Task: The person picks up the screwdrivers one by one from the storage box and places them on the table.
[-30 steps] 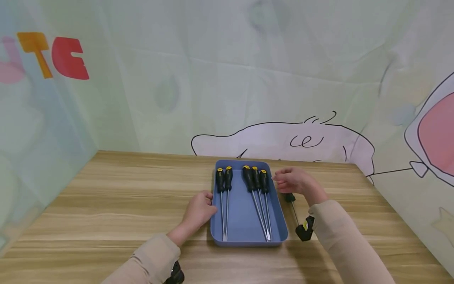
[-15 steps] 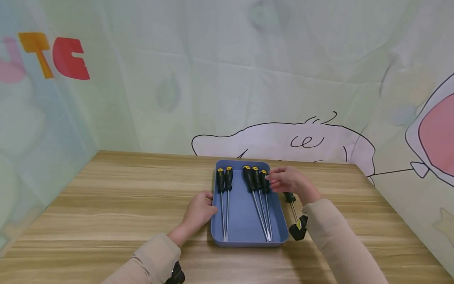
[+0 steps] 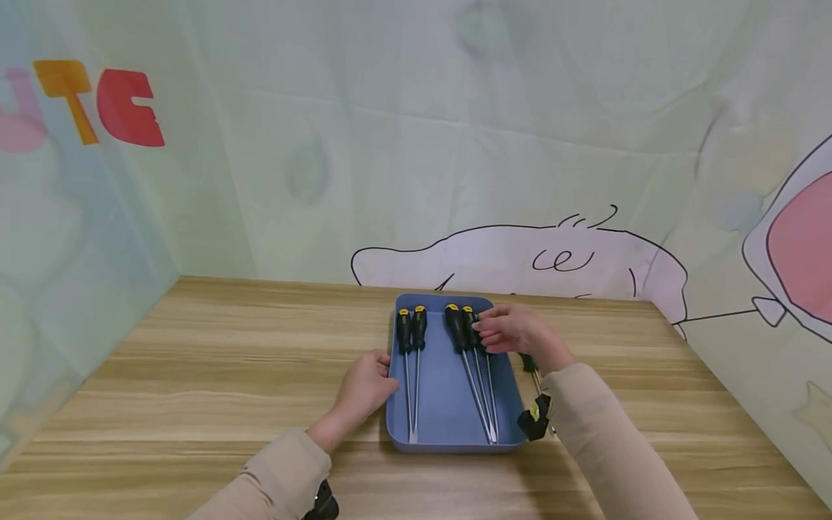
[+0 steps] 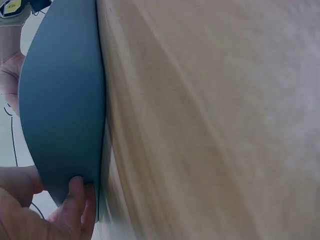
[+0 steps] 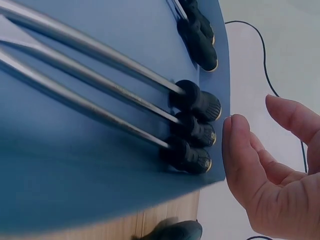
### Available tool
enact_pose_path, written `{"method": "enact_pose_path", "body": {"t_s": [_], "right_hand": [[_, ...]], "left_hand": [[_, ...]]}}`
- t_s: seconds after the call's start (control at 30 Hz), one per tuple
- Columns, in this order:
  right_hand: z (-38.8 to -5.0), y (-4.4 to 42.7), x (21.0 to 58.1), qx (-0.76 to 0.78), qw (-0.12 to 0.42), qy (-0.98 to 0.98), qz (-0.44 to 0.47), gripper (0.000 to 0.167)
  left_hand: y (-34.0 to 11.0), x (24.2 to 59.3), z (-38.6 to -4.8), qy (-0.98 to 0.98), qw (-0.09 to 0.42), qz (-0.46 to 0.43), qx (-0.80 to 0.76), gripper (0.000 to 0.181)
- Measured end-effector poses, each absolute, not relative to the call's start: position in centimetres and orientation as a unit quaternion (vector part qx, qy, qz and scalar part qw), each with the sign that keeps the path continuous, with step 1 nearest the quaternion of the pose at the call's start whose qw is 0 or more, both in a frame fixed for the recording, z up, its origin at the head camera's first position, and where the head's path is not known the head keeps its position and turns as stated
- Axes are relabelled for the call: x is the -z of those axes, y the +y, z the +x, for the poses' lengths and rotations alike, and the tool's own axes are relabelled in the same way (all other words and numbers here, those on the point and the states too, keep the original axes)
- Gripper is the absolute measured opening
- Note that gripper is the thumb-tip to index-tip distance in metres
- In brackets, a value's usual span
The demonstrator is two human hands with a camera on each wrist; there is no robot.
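A blue tray [image 3: 445,404] lies on the wooden table, holding several screwdrivers with black handles and yellow ends. Two screwdrivers [image 3: 412,331] lie along its left side, and three more lie side by side at the right, among them one thick-handled screwdriver [image 3: 457,328]. My left hand [image 3: 364,385] holds the tray's left wall, thumb over the rim and fingers [image 4: 76,200] against the outside. Over the right edge hovers my right hand [image 3: 516,334], its fingers loosely extended above the rightmost handle, partly hiding it. In the right wrist view that hand [image 5: 280,170] holds nothing, apart from the handles [image 5: 192,155].
Another screwdriver [image 3: 530,362] lies on the table right of the tray, partly hidden by the right forearm. A black wrist camera [image 3: 534,419] sits below the right sleeve. Behind the table [image 3: 273,339] hangs a printed backdrop [image 3: 273,166].
My right hand has moved left, from beside the tray to over its right-hand screwdrivers. The left hand stays on the tray's wall, and the tray and tools have not visibly moved.
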State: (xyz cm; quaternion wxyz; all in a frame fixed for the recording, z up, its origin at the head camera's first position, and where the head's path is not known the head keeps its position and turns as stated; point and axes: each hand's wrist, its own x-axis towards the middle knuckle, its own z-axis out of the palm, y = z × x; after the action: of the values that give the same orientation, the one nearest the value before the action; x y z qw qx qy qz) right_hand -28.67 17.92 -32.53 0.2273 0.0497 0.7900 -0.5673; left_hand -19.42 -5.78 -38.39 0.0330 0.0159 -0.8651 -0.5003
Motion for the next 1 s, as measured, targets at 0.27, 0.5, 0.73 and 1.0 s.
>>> {"method": "enact_pose_path", "body": {"t_s": [0.27,0.5,0.73,1.0], "right_hand": [[-28.8,16.9,32.8,0.564,0.225,0.793,0.05,0.047],[-28.7,15.7,33.2,0.571,0.23,0.786,0.052,0.045],[-28.6,14.8,33.6,0.574,0.231,0.784,0.054,0.043],[-28.6,13.9,34.0,0.568,0.237,0.787,0.046,0.04]], "left_hand": [[-5.7,38.3,-19.4,-0.865,0.034,0.017,0.5,0.031],[-5.8,38.4,-19.5,-0.863,0.028,0.018,0.504,0.031],[-5.7,38.5,-19.4,-0.863,0.026,0.021,0.504,0.03],[-5.7,38.3,-19.4,-0.862,0.022,0.023,0.506,0.03]]}}
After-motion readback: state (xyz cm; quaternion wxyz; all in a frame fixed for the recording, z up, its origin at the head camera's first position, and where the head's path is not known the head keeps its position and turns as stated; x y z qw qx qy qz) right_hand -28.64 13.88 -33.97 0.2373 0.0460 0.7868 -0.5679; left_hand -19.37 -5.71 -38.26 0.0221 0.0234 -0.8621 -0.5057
